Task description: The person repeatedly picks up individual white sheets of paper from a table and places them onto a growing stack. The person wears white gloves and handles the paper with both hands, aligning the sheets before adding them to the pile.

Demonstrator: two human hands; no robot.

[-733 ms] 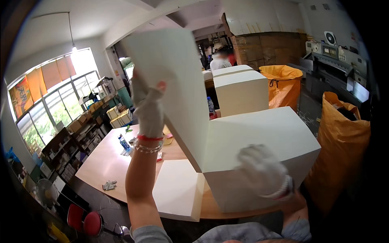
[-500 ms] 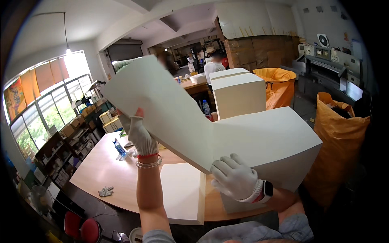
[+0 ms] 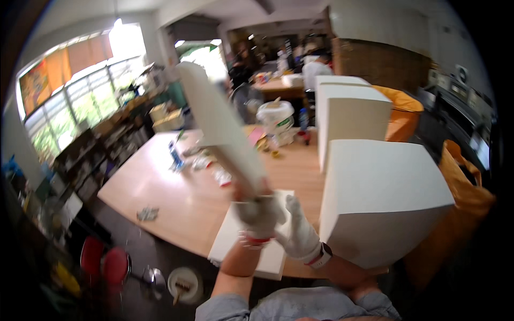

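A thick sheaf of large white paper sheets stands tilted up in front of me, blurred by motion. My left hand, in a white knit-cuff glove, is closed round its lower end. Close beside it is my right hand, gloved the same way, thumb raised and fingers apart; whether it touches the sheaf I cannot tell. Under both hands lies a low stack of white sheets at the table's front edge. A tall stack of white paper rises to the right.
More tall paper stacks stand behind. The wooden table holds a white bucket, a blue-labelled bottle and a loose glove. Orange sacks stand at right, red stools at lower left. A person sits farther back.
The sheaf has come off the tall right-hand stack, swinging left and upright. My right hand has left that stack's edge and moved beside my left hand. The view has shifted.
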